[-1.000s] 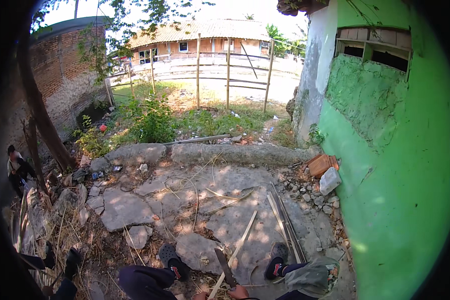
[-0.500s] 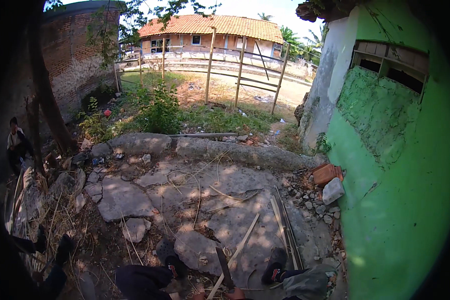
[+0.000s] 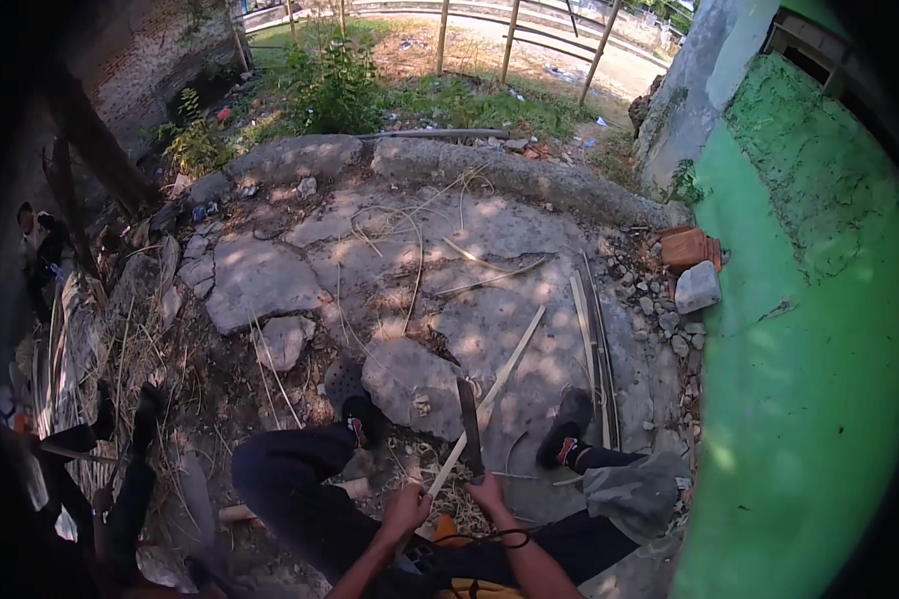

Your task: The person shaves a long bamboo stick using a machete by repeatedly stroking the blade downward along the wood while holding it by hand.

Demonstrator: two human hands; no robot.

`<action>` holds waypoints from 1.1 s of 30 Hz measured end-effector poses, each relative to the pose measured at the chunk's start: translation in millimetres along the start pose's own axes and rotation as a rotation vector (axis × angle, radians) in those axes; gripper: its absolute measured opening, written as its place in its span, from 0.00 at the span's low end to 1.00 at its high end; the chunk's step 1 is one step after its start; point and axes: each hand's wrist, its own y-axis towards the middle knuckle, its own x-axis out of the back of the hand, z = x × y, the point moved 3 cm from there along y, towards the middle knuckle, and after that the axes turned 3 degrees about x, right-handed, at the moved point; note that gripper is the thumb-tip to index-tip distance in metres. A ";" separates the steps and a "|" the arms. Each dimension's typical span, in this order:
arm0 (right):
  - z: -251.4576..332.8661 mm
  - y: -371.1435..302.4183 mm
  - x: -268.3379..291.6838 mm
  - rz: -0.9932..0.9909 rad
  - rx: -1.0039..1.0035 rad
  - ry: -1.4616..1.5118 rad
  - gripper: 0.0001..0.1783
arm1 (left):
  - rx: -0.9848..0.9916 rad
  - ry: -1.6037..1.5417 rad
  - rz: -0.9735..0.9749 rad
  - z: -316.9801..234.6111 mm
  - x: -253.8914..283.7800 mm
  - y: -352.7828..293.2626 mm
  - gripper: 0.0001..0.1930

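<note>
Between my spread legs, my left hand point(image 3: 407, 509) is closed round the lower end of a long pale split-bamboo strip point(image 3: 506, 371), which slants up and away to the right. My right hand point(image 3: 486, 493) grips the handle end of a dark, broad-bladed knife point(image 3: 468, 417). Its blade points away from me, close against the right side of the strip near its lower half; whether they touch I cannot tell. The handle is hidden in my fingers. Thin shavings point(image 3: 454, 489) lie on the ground around both hands.
Several bamboo strips point(image 3: 594, 349) lie beside my right foot, on cracked concrete point(image 3: 260, 280). Thin curled strips point(image 3: 415, 250) are scattered ahead. Bricks point(image 3: 687, 248) and a pale block point(image 3: 697, 288) sit by the green wall point(image 3: 769, 419). Other people point(image 3: 45, 250) are at the left.
The view has tilted down, so my hands and forearms now show fully and the scene sits higher. My hands still hold the strip and the knife.
</note>
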 end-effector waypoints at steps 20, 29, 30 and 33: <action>24.4 5.0 33.8 -0.101 -0.092 0.200 0.24 | 0.249 -0.483 0.367 -37.7 20.3 -10.3 0.10; 42.2 7.3 46.1 -0.125 -0.182 0.633 0.04 | -0.108 0.038 -0.012 -59.1 27.9 -10.3 0.10; 30.9 12.3 48.7 -0.123 -0.189 0.694 0.05 | -0.107 0.099 -0.030 -66.7 28.3 -10.3 0.11; 27.8 15.7 49.2 -0.133 -0.187 0.848 0.07 | -0.050 0.276 -0.021 -85.7 45.2 -12.8 0.14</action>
